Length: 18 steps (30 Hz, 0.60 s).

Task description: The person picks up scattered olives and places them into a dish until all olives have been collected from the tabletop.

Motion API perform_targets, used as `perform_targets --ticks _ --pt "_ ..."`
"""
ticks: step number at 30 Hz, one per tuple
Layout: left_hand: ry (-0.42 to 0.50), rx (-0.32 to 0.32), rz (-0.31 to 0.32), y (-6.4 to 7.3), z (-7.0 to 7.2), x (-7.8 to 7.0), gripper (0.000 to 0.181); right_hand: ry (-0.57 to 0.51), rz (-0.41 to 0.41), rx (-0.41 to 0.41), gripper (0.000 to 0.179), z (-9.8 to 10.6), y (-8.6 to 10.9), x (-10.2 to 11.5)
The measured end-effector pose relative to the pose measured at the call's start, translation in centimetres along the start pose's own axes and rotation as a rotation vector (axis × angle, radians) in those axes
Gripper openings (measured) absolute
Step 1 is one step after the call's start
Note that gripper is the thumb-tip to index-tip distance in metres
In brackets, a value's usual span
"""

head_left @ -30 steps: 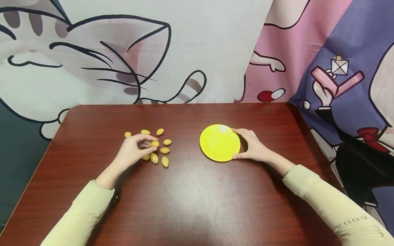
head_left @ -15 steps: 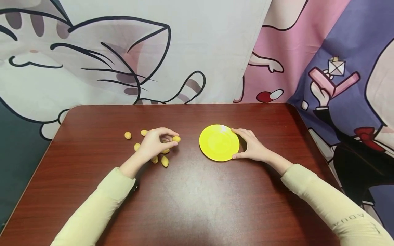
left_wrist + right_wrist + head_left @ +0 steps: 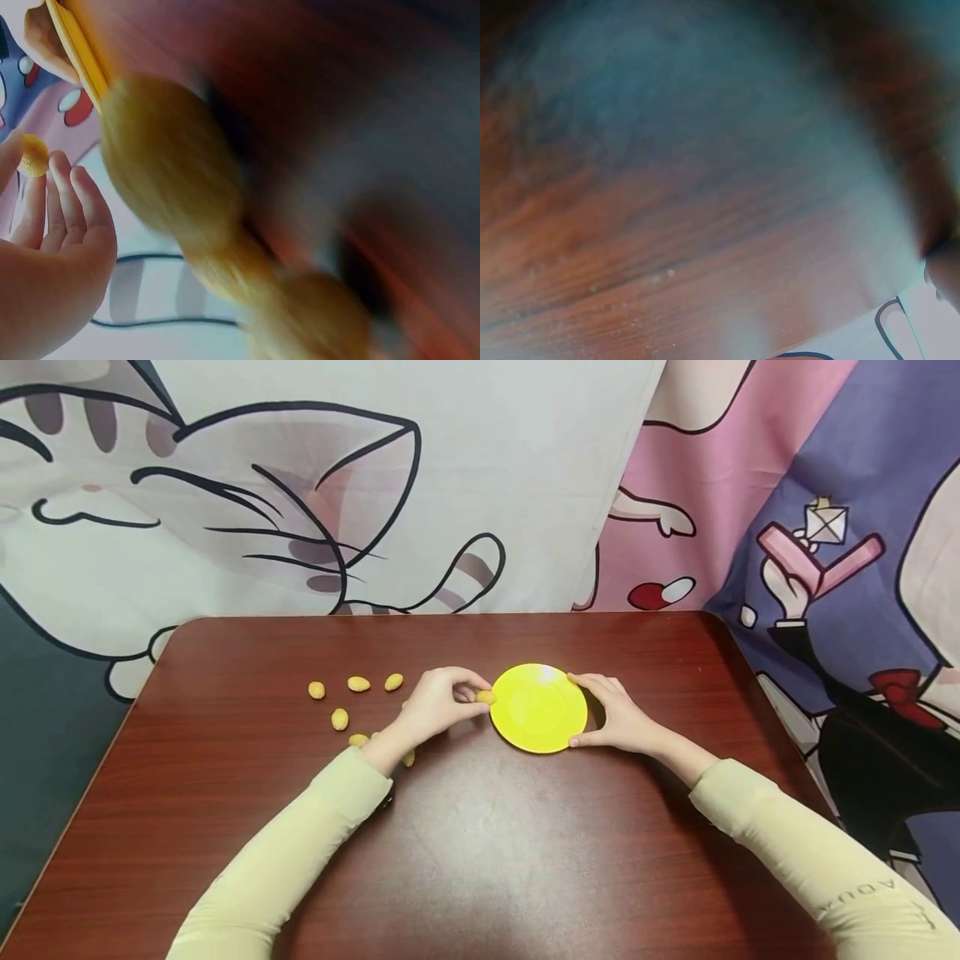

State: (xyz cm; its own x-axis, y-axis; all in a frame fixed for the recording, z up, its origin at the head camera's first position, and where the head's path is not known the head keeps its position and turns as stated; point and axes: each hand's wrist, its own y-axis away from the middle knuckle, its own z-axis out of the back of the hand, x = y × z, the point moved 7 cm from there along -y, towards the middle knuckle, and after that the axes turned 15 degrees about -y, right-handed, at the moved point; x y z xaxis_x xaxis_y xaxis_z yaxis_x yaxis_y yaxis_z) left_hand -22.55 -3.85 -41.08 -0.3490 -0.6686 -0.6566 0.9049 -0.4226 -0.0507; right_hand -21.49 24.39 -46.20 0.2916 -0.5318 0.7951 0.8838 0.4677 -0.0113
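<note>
My left hand (image 3: 438, 700) pinches a small yellow oval fruit (image 3: 486, 697) between thumb and fingertips, at the left rim of a round yellow plate (image 3: 538, 708). Whether the fruit touches the rim cannot be told. In the left wrist view the held fruit (image 3: 34, 155) has a slightly rough skin, and the plate's edge (image 3: 84, 56) shows above. On the plate's right side, my right hand (image 3: 618, 718) holds the rim between thumb and fingers. Several more yellow fruits (image 3: 340, 719) lie loose on the left of the table, some partly hidden by the left wrist.
The brown wooden table (image 3: 480, 860) has a far edge close to a cloth backdrop (image 3: 525, 468) printed with cartoon figures. Large blurred fruits (image 3: 172, 157) fill the middle of the left wrist view. The right wrist view shows mainly blurred tabletop (image 3: 667, 247).
My left hand has carried one fruit from the scattered group rightward to the plate's left rim. The right hand and the plate stay in place.
</note>
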Motion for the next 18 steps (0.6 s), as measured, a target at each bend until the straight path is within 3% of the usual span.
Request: perform_targets --ticks 8,18 --pt "-0.017 0.040 0.008 -2.3 -2.5 -2.0 0.022 -0.009 -0.018 0.007 0.110 0.0 0.0 0.0" --pt "-0.132 0.067 0.013 -4.3 -5.2 -3.9 0.020 -0.019 -0.003 0.012 0.111 -0.1 0.0 0.1"
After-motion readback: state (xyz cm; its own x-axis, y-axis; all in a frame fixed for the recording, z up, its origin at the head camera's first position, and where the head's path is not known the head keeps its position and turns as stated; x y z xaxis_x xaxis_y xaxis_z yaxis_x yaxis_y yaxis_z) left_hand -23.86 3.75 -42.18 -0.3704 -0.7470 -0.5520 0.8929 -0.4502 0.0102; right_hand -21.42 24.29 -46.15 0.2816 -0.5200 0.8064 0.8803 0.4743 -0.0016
